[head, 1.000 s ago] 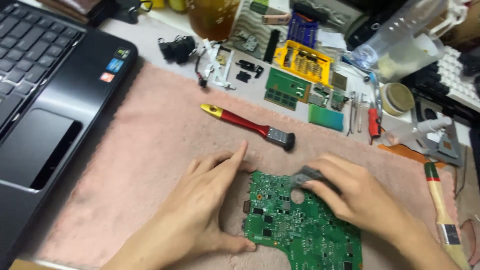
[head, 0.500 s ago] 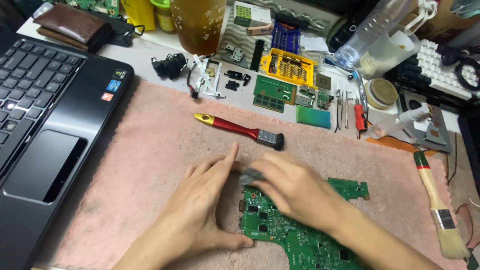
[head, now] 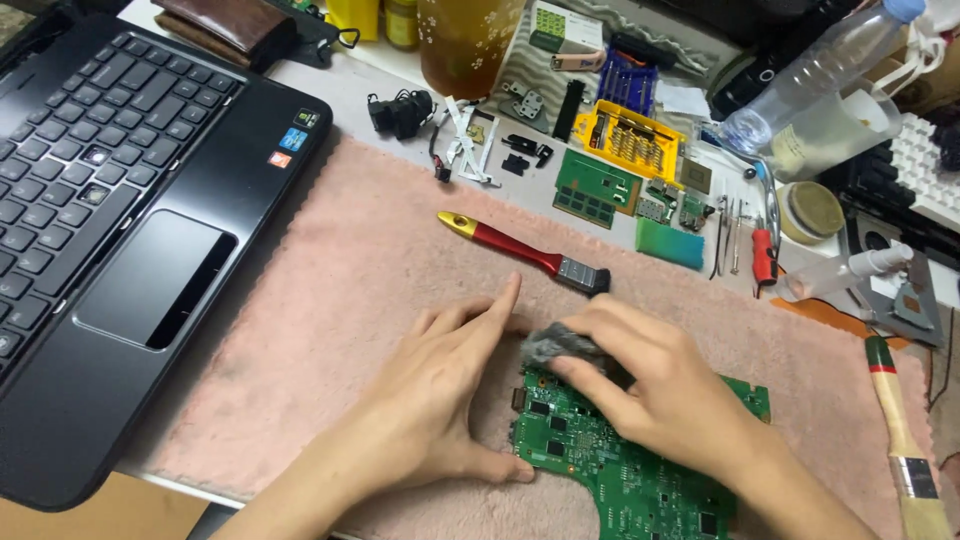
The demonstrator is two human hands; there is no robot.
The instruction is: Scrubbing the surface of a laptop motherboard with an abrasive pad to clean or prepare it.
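Green printed circuit board (head: pixel 640 470) lay on the pink fleece mat (head: pixel 330 330), near its front edge. Right hand (head: pixel 660 385) pinched a small grey wad (head: pixel 555 345), pressing it on the board's upper left corner. Left hand (head: pixel 440 400) lay flat, fingers spread, bracing the board's left edge. Red-handled brush (head: pixel 525 255) lay just beyond the hands.

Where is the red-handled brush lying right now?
In the head view, the red-handled brush lies on the pink towel, just beyond both hands, its bristles nearest the right hand.
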